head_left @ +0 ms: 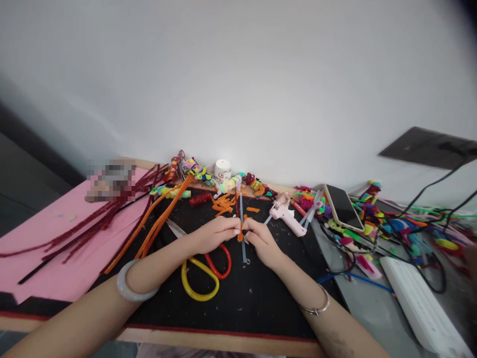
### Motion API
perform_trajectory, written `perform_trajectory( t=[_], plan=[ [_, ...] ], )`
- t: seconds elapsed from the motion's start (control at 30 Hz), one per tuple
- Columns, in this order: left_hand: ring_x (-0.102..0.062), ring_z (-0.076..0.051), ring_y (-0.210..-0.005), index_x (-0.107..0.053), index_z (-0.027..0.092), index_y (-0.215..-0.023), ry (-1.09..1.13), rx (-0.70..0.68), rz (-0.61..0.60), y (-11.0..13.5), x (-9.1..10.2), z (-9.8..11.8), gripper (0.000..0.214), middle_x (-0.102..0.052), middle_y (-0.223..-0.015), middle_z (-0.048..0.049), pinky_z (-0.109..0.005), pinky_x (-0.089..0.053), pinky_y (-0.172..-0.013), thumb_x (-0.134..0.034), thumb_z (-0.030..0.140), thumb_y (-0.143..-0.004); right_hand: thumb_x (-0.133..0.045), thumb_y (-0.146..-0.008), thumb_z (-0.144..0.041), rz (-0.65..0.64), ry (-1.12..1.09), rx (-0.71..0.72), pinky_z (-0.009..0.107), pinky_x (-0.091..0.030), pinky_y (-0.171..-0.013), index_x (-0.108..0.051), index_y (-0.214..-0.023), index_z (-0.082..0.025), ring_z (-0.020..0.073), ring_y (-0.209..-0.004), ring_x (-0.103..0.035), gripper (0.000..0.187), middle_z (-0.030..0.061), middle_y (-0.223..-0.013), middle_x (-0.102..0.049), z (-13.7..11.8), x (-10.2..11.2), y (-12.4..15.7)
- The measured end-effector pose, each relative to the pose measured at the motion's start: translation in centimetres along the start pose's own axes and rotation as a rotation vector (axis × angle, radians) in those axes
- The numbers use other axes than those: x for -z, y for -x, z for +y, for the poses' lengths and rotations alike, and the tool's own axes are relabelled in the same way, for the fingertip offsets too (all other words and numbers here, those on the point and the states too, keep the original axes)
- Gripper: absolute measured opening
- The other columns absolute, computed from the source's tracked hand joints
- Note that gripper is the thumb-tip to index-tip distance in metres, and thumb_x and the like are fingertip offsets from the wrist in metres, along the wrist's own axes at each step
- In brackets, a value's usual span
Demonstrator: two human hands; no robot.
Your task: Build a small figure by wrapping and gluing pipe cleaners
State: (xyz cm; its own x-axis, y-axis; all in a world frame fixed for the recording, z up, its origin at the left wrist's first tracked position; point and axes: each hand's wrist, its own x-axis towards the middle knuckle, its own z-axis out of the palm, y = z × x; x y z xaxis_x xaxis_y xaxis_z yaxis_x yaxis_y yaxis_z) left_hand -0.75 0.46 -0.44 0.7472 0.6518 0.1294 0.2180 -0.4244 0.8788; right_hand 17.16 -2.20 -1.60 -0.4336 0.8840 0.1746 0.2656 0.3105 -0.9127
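My left hand (pixel 212 233) and my right hand (pixel 263 241) meet over the black mat (pixel 253 293). Both pinch a small orange pipe-cleaner piece (pixel 241 233) between their fingertips. A thin clear stick (pixel 243 233) runs upright past the fingers. Scissors with one red and one yellow handle (pixel 204 276) lie under my left wrist. Short orange pipe-cleaner bits (pixel 223 203) are scattered just beyond my hands. Long orange pipe cleaners (pixel 160 221) stretch off to the left.
A pink glue gun (pixel 286 213) lies right of my hands. A phone (pixel 343 206), a white power strip (pixel 421 303), cables and colourful scraps crowd the right side. Dark red pipe cleaners (pixel 93 219) lie on pink paper (pixel 48 258) at left. A white jar (pixel 222 169) stands by the wall.
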Motion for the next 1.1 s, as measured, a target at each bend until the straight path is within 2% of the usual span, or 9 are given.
perform_trajectory(
  t=[0.23, 0.53, 0.83, 1.1],
  plan=[
    [-0.038, -0.01, -0.059, -0.042, 0.017, -0.072, -0.084, 0.082, 0.098, -0.14, -0.25, -0.11, 0.021, -0.042, -0.064, 0.004, -0.023, -0.032, -0.059, -0.034, 0.025, -0.089, -0.04, -0.086, -0.019, 0.179, 0.125, 0.004, 0.024, -0.033, -0.058, -0.043, -0.071, -0.02, 0.0109, -0.06, -0.04, 0.015, -0.0039, -0.066, -0.043, -0.15, -0.56, -0.05],
    [-0.039, -0.011, -0.058, -0.039, 0.018, -0.074, -0.158, 0.093, 0.201, -0.23, -0.37, 0.14, 0.023, -0.04, -0.061, 0.0043, -0.023, -0.032, -0.057, -0.031, 0.03, -0.091, -0.038, -0.089, -0.021, 0.3, 0.202, -0.001, 0.027, -0.036, -0.065, -0.048, -0.083, -0.02, 0.0143, -0.07, -0.045, 0.012, 0.0, -0.075, -0.047, 0.12, -0.91, 0.1],
    [-0.039, -0.01, -0.058, -0.04, 0.018, -0.074, -0.141, 0.092, 0.21, -0.27, -0.43, 0.25, 0.023, -0.04, -0.062, 0.0045, -0.023, -0.032, -0.058, -0.031, 0.029, -0.092, -0.036, -0.089, -0.017, 0.2, 0.226, 0.072, 0.028, -0.035, -0.066, -0.044, -0.075, -0.02, 0.0155, -0.074, -0.045, 0.017, 0.0005, -0.076, -0.044, -0.45, -0.87, -0.13],
    [-0.038, -0.01, -0.057, -0.041, 0.017, -0.074, -0.102, 0.105, 0.198, -0.32, -0.38, 0.05, 0.026, -0.039, -0.062, 0.0049, -0.023, -0.031, -0.057, -0.031, 0.033, -0.092, -0.034, -0.09, -0.016, 0.238, 0.238, 0.074, 0.027, -0.034, -0.065, -0.043, -0.075, -0.02, 0.0153, -0.071, -0.043, 0.018, 0.0, -0.074, -0.043, -0.19, -0.88, -0.09]
  ],
)
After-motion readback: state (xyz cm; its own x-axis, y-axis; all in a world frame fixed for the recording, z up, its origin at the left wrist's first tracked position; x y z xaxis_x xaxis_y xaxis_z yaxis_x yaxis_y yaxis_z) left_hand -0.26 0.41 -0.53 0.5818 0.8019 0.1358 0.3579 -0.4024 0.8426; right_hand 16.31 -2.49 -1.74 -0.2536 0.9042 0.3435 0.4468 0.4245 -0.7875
